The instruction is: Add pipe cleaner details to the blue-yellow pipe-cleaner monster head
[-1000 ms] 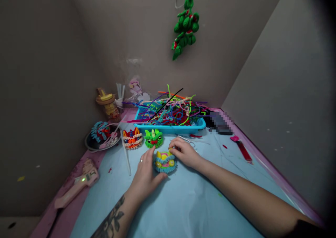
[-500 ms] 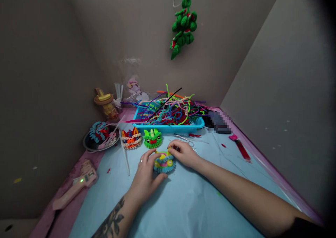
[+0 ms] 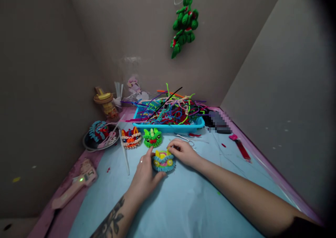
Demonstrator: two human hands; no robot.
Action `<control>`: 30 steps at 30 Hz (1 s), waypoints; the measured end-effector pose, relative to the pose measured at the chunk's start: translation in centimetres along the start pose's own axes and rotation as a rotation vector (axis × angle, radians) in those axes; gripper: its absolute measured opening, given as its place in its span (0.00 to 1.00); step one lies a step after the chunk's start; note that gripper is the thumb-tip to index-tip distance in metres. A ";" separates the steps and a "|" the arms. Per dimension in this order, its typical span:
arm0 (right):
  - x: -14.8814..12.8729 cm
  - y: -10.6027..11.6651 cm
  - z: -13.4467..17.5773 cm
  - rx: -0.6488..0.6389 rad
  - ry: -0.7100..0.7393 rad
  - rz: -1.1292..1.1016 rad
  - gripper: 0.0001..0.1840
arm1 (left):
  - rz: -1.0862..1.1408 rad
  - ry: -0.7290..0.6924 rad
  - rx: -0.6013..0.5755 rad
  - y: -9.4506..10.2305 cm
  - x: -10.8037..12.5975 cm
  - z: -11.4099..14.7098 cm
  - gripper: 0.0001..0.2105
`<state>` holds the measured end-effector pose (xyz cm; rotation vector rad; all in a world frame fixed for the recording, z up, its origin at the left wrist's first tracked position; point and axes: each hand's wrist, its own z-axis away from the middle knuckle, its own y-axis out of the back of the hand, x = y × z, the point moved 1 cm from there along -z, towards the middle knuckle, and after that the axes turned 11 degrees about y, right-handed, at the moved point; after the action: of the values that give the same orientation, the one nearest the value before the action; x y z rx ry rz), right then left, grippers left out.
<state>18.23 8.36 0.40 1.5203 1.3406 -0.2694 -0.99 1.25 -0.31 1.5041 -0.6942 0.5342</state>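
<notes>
A small blue and yellow pipe-cleaner lion head [image 3: 164, 161] rests on the blue table cover between my hands, with yellow pointed ears and round yellow eyes. My left hand [image 3: 145, 169] curves round its left side, thumb low at the front and index finger up behind. Thumb and fingers of my right hand [image 3: 183, 152] pinch at its right yellow ear; the fingertips partly hide that ear. Just behind stand a green pipe-cleaner lion head [image 3: 153, 138] and an orange and peach one [image 3: 131, 139].
A blue tray [image 3: 170, 126] heaped with pipe cleaners stands at the back. To the left are a metal bowl [image 3: 90, 146], a white stick [image 3: 125, 155] and a pink glue gun [image 3: 76, 189] with a lit green light. Scissors [image 3: 185, 138] lie behind my right hand.
The fingers of my left hand have drawn back from the top of the blue and yellow lion head to its left side, uncovering the left ear. My right hand stays at the other ear.
</notes>
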 end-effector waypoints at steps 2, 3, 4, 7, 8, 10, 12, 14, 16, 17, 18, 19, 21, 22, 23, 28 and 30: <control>-0.1 -0.2 -0.1 -0.014 0.016 0.012 0.06 | -0.008 0.011 0.008 -0.1 0.1 0.0 0.40; -0.1 -0.3 -0.1 -0.017 0.018 0.016 0.06 | -0.013 0.014 0.012 -0.2 0.1 0.0 0.40; -0.1 -0.3 -0.1 -0.018 0.018 0.018 0.06 | -0.019 0.017 0.016 -0.3 0.1 0.0 0.40; 0.0 -0.4 -0.2 -0.017 0.014 0.008 0.07 | -0.033 0.011 0.022 -0.4 0.1 0.0 0.39; 0.1 -0.4 -0.2 -0.013 0.006 -0.001 0.07 | -0.035 0.006 0.024 -0.5 0.0 0.0 0.39; 0.4 -0.3 -0.2 0.004 -0.028 -0.026 0.07 | -0.034 -0.004 0.023 -0.4 0.1 0.1 0.39; 0.8 0.0 0.0 0.034 -0.079 -0.051 0.10 | -0.028 -0.011 0.012 -0.2 0.1 0.1 0.40; 1.1 0.5 0.2 0.068 -0.122 -0.073 0.11 | -0.023 -0.013 -0.001 0.1 0.1 0.1 0.40; 1.3 0.9 0.4 0.091 -0.148 -0.095 0.11 | -0.023 -0.003 -0.006 0.4 0.0 0.1 0.40; 1.4 1.1 0.6 0.093 -0.158 -0.108 0.10 | -0.024 0.003 -0.004 0.5 0.0 0.1 0.40; 1.3 1.2 0.7 0.087 -0.166 -0.123 0.10 | -0.023 0.009 -0.002 0.6 0.0 0.2 0.39; 1.3 1.4 0.7 0.079 -0.174 -0.138 0.11 | -0.022 0.014 0.004 0.7 0.0 0.2 0.39; 1.0 1.6 0.8 0.063 -0.190 -0.152 0.10 | -0.023 0.021 0.008 0.8 0.1 0.2 0.37; 0.9 1.6 0.8 0.056 -0.194 -0.151 0.10 | -0.028 0.029 0.009 0.8 0.2 0.3 0.36; 0.8 1.7 0.8 0.049 -0.196 -0.143 0.10 | -0.034 0.036 0.009 0.8 0.3 0.3 0.36; 0.3 1.7 1.0 -0.001 -0.182 -0.052 0.08 | -0.045 0.060 0.024 0.5 0.2 0.6 0.34; 0.2 1.8 1.2 -0.013 -0.159 -0.017 0.08 | -0.041 0.039 0.043 0.2 -0.3 0.8 0.33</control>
<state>20.30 7.87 0.69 1.4463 1.2276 -0.3837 -1.42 0.47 -0.47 1.5405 -0.6237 0.5493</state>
